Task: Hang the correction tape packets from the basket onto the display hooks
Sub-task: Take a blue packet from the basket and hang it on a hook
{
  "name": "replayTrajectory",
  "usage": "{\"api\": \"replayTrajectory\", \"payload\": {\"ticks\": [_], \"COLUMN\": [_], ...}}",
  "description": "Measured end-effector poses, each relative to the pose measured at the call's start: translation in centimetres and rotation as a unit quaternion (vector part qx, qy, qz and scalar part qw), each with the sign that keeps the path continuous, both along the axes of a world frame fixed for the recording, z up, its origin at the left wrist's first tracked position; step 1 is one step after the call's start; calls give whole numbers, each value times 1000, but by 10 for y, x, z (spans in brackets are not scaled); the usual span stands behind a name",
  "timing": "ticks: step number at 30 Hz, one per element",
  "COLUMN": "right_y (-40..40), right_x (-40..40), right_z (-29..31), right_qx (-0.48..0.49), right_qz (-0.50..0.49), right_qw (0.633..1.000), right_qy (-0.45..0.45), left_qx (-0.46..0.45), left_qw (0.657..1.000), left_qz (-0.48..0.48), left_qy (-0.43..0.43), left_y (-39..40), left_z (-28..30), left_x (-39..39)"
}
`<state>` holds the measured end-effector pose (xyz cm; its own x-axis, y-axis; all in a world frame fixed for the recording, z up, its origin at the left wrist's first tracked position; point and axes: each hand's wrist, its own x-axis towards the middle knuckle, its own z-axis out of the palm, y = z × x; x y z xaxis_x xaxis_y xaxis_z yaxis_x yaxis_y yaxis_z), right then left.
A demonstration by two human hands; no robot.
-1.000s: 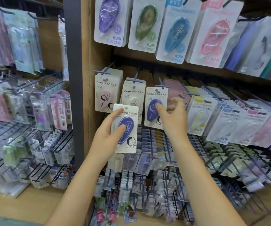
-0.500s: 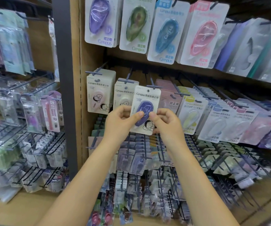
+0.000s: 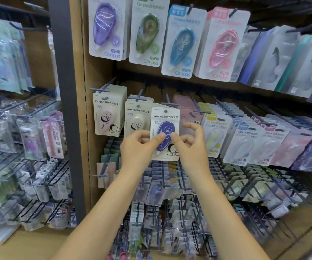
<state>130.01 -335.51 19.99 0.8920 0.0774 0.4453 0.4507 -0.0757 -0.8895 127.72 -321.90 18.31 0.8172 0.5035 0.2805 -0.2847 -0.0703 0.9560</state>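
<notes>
Stationery shop wall, pegboard w/ rows of hooks, correction tape everywhere. You've got the purple packet point(image 3: 165, 133) up at the middle-row hook point(image 3: 168, 104), its hang hole just under the hook's front bar; can't tell if it's threaded on yet. Both hands pinch it from opposite sides, prob. to keep the card square & level so the hole lines up w/ the prong. Left hand point(image 3: 139, 147): thumb pressed on the blister front, fingers curled behind the card's left edge. Right hand point(image 3: 190, 145): thumb on the front, index & other fingers curled loose, off to the card's right. Packet sits between your thumbs, upright, overlapping the cream packet point(image 3: 136, 120) to its left. Basket not in view.
</notes>
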Motion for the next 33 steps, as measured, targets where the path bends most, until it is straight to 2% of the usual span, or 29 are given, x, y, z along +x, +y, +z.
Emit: {"api": "replayTrajectory", "payload": {"ticks": [4, 6, 8, 11, 14, 18, 21, 25, 27, 30, 33], "right_y": [0, -1, -1, 3, 7, 1, -21, -78, -118, -189, -270], "right_x": [0, 5, 14, 32, 52, 53, 33, -5, -20, -31, -37], "right_z": [5, 6, 6, -3, -8, -4, -12, -59, -100, -182, -281], "right_qx": [-44, -81, -123, -231, -322, -392, -367, -277, -255, -249, -284], "right_qz": [-20, -38, -44, -62, -93, -80, -56, -17, -29, -70, -95], "right_qw": [998, 995, 990, 964, 931, 909, 923, 958, 965, 965, 939], "right_qy": [-35, -46, -59, -118, -147, -117, -100, -72, -58, 31, 167], "left_qx": [-13, 46, 162, 289, 317, 336, 380, 389, 396, 428, 462], "left_qw": [1000, 998, 985, 957, 948, 942, 925, 905, 903, 903, 869], "left_qz": [-7, 0, -1, -7, -8, -3, 15, 115, 78, -10, -103], "left_qy": [-9, -32, -55, -25, -2, 4, 1, -130, -146, -41, 144], "left_y": [-1, 1, 6, 16, 21, 23, 16, -32, -70, -132, -192], "left_z": [3, 1, -4, -13, -14, -13, -27, -70, -106, -183, -288], "left_x": [-1, 2, 10, 27, 40, 41, 19, -29, -43, -47, -49]}}
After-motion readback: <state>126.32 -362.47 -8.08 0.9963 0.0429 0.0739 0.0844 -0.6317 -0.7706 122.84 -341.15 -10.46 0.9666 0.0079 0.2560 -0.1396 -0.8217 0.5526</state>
